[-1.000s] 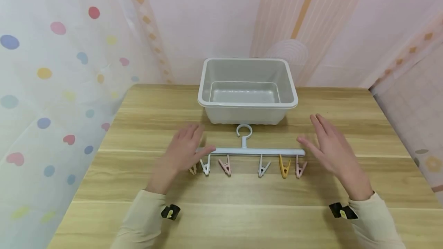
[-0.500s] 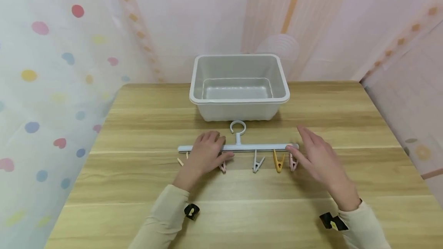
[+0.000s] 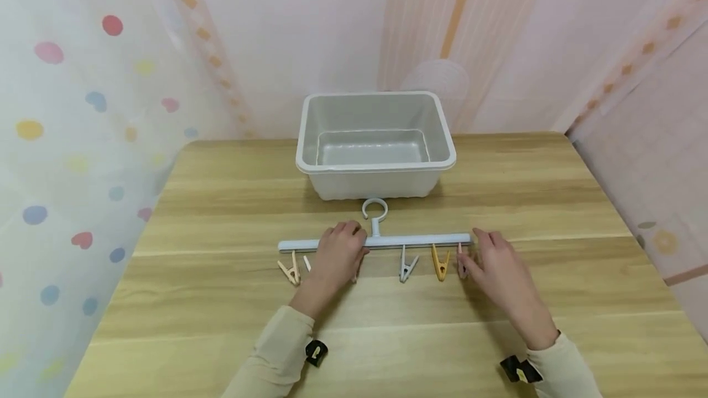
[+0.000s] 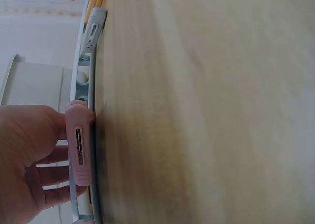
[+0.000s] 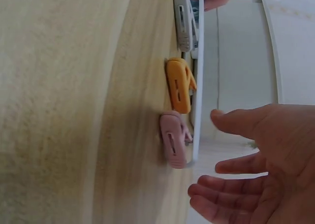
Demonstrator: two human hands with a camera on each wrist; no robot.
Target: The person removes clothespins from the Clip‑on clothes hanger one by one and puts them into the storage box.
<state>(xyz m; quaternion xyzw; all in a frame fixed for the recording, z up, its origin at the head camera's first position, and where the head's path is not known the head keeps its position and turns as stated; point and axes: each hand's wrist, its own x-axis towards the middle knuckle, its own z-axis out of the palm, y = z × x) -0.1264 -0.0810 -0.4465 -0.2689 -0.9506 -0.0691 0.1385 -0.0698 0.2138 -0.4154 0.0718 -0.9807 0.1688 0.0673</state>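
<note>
A pale blue-grey clip hanger lies across the table, hook toward the back, with several clips along its bar. My left hand grips the bar left of the hook, fingers over it. In the left wrist view its thumb goes in behind a pink clip. That hand covers most of a white clip. Near the bar's right end my right hand hovers with fingers spread loosely, beside another pink clip. A yellow clip and a grey clip stand between the hands; a beige clip is at the far left.
Behind the hook stands a light grey plastic basin with nothing in it. The wood-patterned table ends at a patterned cloth wall at the back and sides.
My left hand has moved right along the bar, off the beige clip, and closed on the bar near the hook. The right hand has come lower, closer to the bar's right end. The view has shifted slightly.
</note>
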